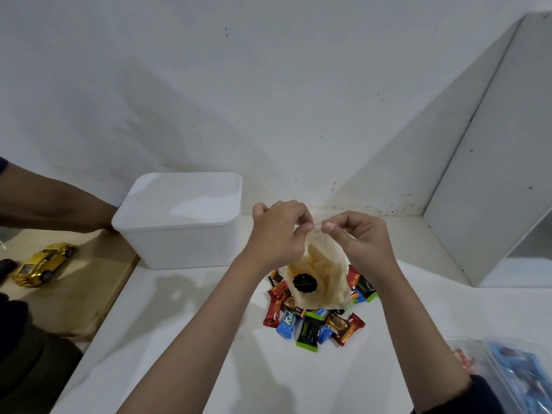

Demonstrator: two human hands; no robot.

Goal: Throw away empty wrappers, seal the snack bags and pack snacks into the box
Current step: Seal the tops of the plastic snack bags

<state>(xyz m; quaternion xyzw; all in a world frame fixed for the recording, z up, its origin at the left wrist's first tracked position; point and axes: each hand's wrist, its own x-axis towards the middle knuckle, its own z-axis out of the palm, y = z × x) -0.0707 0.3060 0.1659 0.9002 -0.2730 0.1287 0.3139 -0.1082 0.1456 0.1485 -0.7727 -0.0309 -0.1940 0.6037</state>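
Above the heap of wrapped snacks (316,318) on the white table (185,339), a clear snack bag (321,276) is held upright, its long axis running from the mouth at the top down to the base, which touches the heap. The mouth points up, away from the heap, and is pinched at its top edge by both hands: the left hand (277,231) grips the left part of the edge with curled fingers, and the right hand (358,234) pinches the right part between thumb and forefinger. Pale orange-tinted crackers are seen through the clear film, and a round black label is stuck on the face turned toward the camera. Red, blue, green and brown packets make up the heap. Left of the heap and nearer the wall, a white plastic box (182,222) with its lid on is set. Farther left of the heap, a gold toy car (43,264) lies on a wooden surface (86,282), and another person's forearm (53,204) is seen beside the box.
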